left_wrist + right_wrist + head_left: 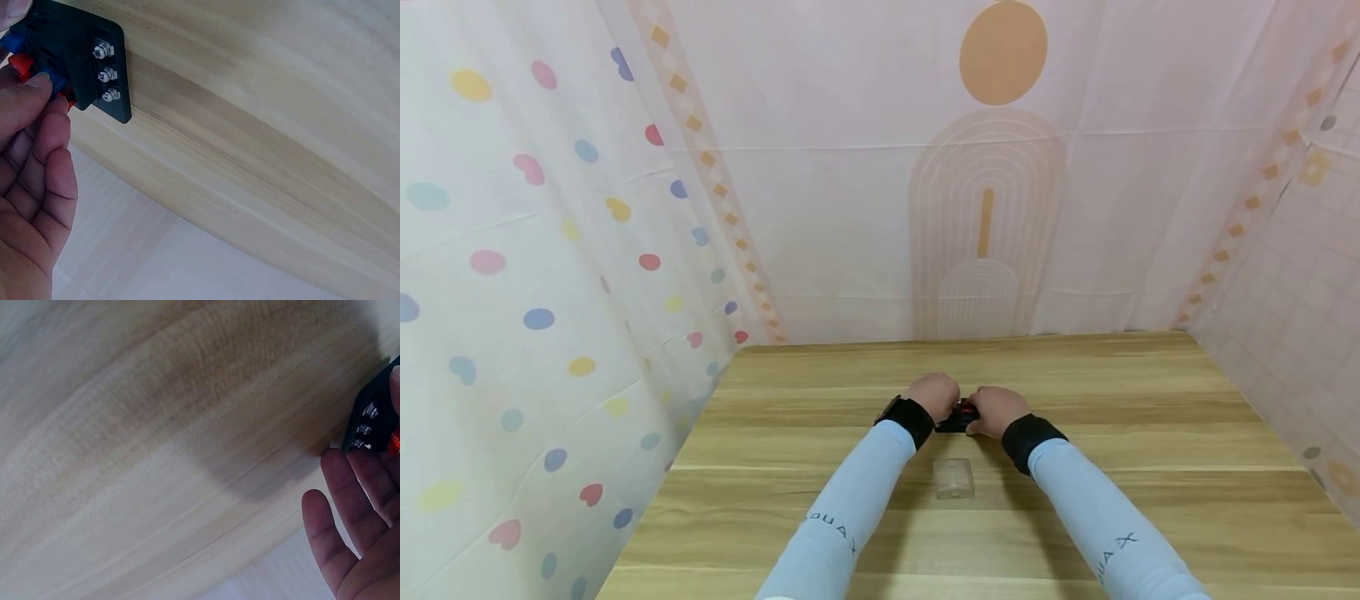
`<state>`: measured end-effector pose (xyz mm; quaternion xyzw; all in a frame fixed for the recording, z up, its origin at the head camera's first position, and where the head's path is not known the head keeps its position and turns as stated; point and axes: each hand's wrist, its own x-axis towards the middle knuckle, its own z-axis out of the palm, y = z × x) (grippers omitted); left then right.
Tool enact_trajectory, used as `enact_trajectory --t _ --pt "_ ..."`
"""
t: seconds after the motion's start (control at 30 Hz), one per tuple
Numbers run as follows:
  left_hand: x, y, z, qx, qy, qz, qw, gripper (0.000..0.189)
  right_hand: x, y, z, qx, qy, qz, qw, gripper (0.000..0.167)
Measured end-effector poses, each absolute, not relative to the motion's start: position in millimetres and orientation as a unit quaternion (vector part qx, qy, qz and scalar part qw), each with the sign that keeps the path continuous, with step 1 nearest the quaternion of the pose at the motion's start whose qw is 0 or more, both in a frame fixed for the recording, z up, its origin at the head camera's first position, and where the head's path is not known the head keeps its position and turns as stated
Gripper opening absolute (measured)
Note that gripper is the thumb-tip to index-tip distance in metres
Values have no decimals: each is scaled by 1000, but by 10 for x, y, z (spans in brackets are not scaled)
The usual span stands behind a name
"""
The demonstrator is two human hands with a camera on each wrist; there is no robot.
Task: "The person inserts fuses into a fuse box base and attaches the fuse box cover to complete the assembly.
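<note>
A black fuse block (80, 62) with a row of screw terminals along its edge lies on the table between both hands. Red and blue blade fuses sit in its middle. My left hand (936, 395) pinches a blue blade fuse (56, 80) between thumb and forefinger at the block; how deep it sits is hidden by the fingers. On the other side, my right hand (1000, 410) holds the fuse block by its end, thumb on top and fingers at its edge. A clear plastic cover (953, 478) lies on the table, nearer the body than the block.
The wood-grain table (790, 467) runs back to a patterned curtain (835, 208). More curtain hangs along the left and right sides. Both wrists wear black bands, over light blue sleeves.
</note>
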<state>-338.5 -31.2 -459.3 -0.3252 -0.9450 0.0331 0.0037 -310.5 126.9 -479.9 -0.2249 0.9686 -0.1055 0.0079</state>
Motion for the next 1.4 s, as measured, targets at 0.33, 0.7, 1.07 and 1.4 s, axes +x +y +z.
enact_trajectory --t 0.33,0.7,1.07,1.4 --pt "-3352 -271 -4589 -328 -944 40 4 22 -3096 1271 -4815 -224 968 -110 2 46" --pt "-3333 -275 -4588 -324 -944 58 8 19 -3080 1252 -4795 -228 968 -106 4 45" --pt "-3359 -262 -4670 -327 -942 74 18 11 -3102 1254 -4798 -231 968 -100 -6 35" --pt "-3364 -249 -4731 -330 -941 73 19 12 -3104 1258 -4842 -233 967 -106 -8 31"
